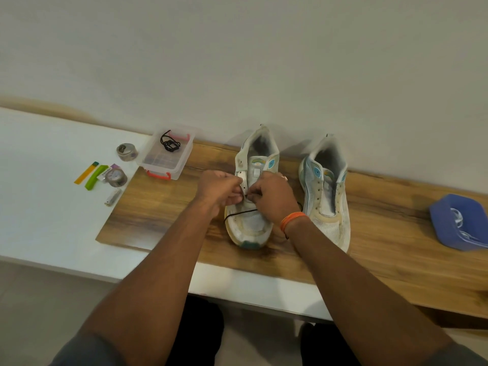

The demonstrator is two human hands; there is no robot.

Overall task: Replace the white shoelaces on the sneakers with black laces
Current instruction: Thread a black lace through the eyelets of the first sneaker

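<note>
While both forearms reach forward, each hand (220, 190) (273, 196) pinches the black lace (239, 213).

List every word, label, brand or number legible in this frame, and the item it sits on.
"Camlin", only partly legible: white label by the green tube.
Tongue label of the left sneaker: coloured print, too blurred to read.
Tape roll: marks too blurred to read.
Nothing else readable.
</note>
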